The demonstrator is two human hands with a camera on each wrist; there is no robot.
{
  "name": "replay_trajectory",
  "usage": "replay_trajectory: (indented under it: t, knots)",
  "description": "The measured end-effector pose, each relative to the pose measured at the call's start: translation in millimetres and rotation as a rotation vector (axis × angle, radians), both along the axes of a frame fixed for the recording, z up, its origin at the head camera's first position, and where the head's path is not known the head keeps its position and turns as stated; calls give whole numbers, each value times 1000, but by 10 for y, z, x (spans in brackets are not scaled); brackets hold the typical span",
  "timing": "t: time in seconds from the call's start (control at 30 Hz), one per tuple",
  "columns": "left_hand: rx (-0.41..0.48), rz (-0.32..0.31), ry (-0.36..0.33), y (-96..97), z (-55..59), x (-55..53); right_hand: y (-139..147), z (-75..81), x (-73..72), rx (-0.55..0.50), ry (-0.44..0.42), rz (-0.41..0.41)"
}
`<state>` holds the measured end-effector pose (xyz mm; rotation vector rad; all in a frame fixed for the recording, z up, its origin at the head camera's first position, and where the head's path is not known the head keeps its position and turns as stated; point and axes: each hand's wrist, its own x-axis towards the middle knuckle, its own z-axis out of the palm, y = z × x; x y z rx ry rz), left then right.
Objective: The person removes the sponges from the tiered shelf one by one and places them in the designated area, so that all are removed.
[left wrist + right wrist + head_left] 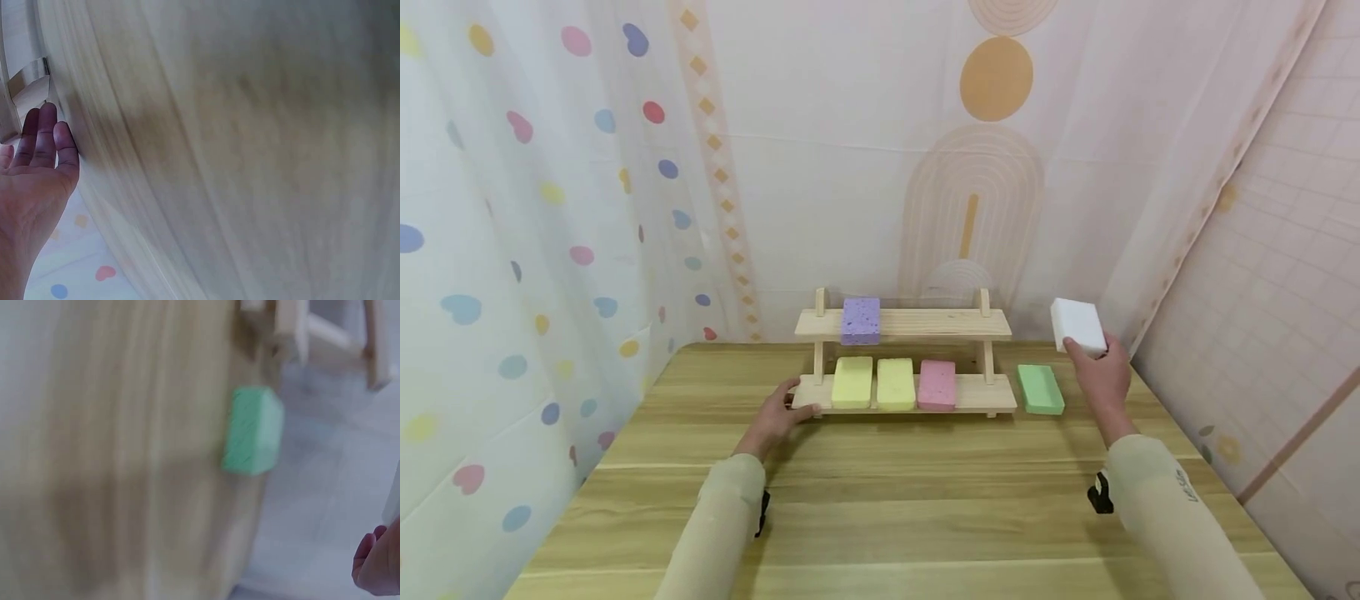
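Note:
A two-tier wooden rack stands at the back of the table. A purple sponge sits on its upper shelf. Two yellow sponges and a pink sponge lie on the lower shelf. My left hand rests with straight fingers against the rack's lower left end; the left wrist view shows those fingers flat beside the wood. My right hand holds a white sponge in the air, right of the rack. A green sponge lies on the table below it, also visible as the green sponge in the blurred right wrist view.
The wooden table runs toward me. Patterned curtains hang on the left and behind, and a tiled-pattern sheet closes the right side. The rack's upper shelf is bare right of the purple sponge.

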<state>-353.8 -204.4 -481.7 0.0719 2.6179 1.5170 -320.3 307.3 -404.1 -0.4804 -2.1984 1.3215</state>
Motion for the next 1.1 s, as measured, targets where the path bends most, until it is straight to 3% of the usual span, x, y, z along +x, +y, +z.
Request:
replay_trajectory:
  t: [0.47,1.1]
  knots:
    - [-6,18,-9,-9,11,3,478,-565,133,55,-147,39]
    - [-13,20,-1,7,13,33,468,-685,167,101,-321,137]
